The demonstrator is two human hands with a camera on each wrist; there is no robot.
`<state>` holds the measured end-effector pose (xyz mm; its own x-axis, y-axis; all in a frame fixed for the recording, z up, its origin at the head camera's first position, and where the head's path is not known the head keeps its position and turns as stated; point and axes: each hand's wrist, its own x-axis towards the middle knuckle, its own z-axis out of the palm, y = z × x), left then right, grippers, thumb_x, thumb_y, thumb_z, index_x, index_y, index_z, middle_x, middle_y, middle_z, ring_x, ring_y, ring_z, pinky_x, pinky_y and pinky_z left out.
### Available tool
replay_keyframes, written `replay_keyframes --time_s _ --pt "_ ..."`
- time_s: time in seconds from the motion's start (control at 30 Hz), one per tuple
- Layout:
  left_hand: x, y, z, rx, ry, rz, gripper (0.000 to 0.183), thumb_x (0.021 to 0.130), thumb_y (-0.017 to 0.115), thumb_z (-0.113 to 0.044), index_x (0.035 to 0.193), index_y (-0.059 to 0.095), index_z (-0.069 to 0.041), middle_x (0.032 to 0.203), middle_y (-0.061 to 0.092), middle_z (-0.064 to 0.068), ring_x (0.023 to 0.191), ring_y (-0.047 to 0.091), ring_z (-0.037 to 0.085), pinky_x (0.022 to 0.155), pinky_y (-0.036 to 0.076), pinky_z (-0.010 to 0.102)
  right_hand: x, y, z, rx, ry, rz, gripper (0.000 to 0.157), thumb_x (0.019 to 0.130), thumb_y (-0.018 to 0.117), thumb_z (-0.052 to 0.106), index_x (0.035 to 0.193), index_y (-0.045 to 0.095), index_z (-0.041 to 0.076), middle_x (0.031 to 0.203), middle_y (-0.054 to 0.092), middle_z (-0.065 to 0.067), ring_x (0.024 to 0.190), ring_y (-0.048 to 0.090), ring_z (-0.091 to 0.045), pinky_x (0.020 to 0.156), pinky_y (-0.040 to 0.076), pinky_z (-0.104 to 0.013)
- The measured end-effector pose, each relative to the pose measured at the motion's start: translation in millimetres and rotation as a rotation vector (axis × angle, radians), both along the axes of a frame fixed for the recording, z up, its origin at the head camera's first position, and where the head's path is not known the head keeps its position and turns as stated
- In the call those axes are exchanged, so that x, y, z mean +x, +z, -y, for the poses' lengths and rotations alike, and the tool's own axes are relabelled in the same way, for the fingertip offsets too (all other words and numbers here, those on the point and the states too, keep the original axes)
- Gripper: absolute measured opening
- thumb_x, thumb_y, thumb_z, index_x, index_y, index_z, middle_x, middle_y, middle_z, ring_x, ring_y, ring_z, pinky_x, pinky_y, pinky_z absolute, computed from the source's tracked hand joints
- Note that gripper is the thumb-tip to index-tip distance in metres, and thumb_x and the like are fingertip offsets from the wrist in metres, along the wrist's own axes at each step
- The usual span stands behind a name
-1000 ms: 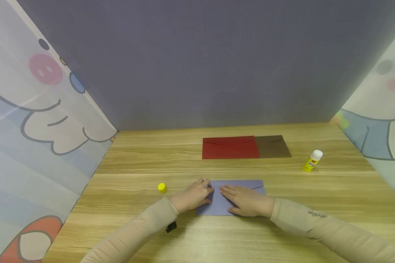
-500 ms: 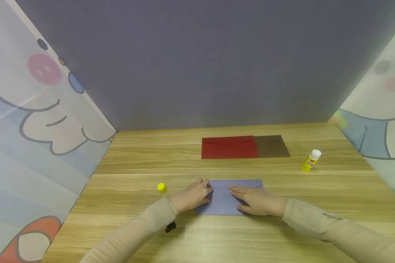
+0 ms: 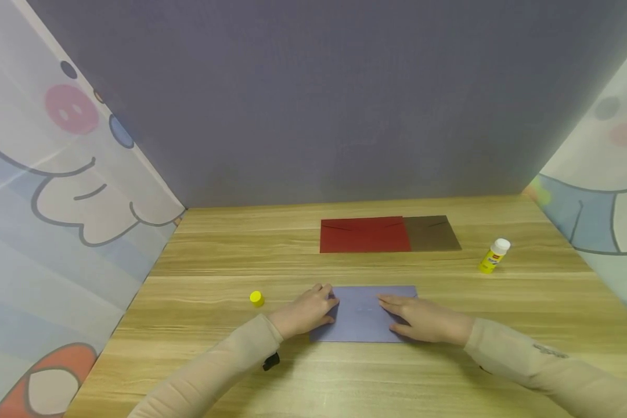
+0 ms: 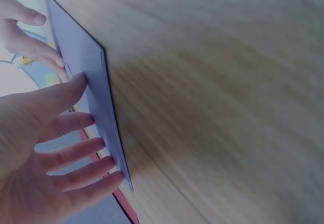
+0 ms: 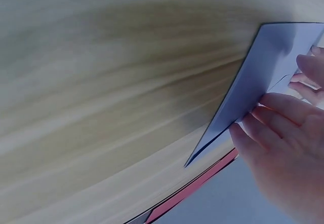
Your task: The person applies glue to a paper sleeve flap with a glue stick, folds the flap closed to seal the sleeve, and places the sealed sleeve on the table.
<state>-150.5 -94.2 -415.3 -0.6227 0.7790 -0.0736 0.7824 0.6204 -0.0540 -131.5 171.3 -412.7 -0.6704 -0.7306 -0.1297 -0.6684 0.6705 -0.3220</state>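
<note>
A lavender envelope (image 3: 363, 319) lies flat on the wooden table, its flap folded down. My left hand (image 3: 305, 312) rests its fingertips on the envelope's left end; in the left wrist view the fingers (image 4: 76, 158) are spread and lightly bent, tips touching the paper. On the right part of the envelope, my right hand (image 3: 425, 319) lies with its fingers extended, pressing the flap side. The right wrist view shows these fingers (image 5: 268, 127) along the envelope (image 5: 253, 77). Neither hand grips anything.
Behind the envelope lie a red envelope (image 3: 364, 235) and a brown envelope (image 3: 431, 233), partly overlapped. A yellow glue stick with a white end (image 3: 494, 255) stands at the right. A small yellow cap (image 3: 257, 298) sits left of my left hand. A grey panel (image 3: 345, 104) borders the table's back.
My right hand has slid rightward across the lavender envelope, uncovering more of its middle. The left hand has stayed at the left end.
</note>
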Motion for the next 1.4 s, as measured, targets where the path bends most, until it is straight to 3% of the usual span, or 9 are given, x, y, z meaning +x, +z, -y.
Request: replay_keyframes --time_s 0.3,0.47,0.67,1.03,1.4 --pt "-0.1 0.0 0 0.002 -0.007 -0.008 0.043 0.081 0.062 -0.033 0.112 0.061 -0.004 0.106 0.052 0.009 0.092 0.051 0.018 0.080 0.045 0.023 -3.6 0.1 0 0.004 0.005 -0.058 0.049 0.085 0.056 0.026 0.118 0.050 -0.011 0.128 0.044 -0.023 0.114 0.045 -0.035 0.091 0.040 -0.043" --pt "0.3 1.0 1 -0.003 -0.010 -0.005 0.043 0.081 0.061 -0.033 0.112 0.061 -0.004 0.106 0.052 0.009 0.093 0.050 0.018 0.081 0.045 0.023 -5.8 2.8 11 0.054 0.052 -0.157 0.046 0.085 0.056 0.028 0.112 0.056 -0.010 0.120 0.050 -0.025 0.110 0.049 -0.034 0.090 0.042 -0.041" --pt "0.2 -0.2 1 0.002 -0.014 -0.015 0.043 0.081 0.062 -0.033 0.112 0.061 -0.005 0.106 0.052 0.009 0.092 0.051 0.018 0.079 0.045 0.022 -4.5 2.3 26 0.084 0.128 -0.243 0.050 0.086 0.054 0.034 0.117 0.054 -0.005 0.124 0.050 -0.019 0.113 0.048 -0.030 0.091 0.041 -0.039" --pt "0.0 -0.6 0 -0.004 0.001 -0.007 0.043 0.081 0.062 -0.033 0.114 0.060 -0.005 0.109 0.051 0.009 0.093 0.051 0.018 0.080 0.045 0.023 -4.1 -2.2 46 0.114 0.153 -0.165 0.055 0.089 0.047 0.037 0.130 0.042 -0.001 0.136 0.038 -0.012 0.124 0.036 -0.026 0.099 0.033 -0.041" --pt "0.0 -1.0 0 -0.010 0.002 -0.012 0.043 0.081 0.062 -0.033 0.114 0.061 -0.006 0.110 0.051 0.009 0.094 0.051 0.019 0.081 0.045 0.024 -2.9 -3.3 45 0.096 0.141 -0.079 0.055 0.091 0.046 0.034 0.132 0.038 -0.001 0.140 0.032 -0.011 0.126 0.032 -0.026 0.100 0.031 -0.041"
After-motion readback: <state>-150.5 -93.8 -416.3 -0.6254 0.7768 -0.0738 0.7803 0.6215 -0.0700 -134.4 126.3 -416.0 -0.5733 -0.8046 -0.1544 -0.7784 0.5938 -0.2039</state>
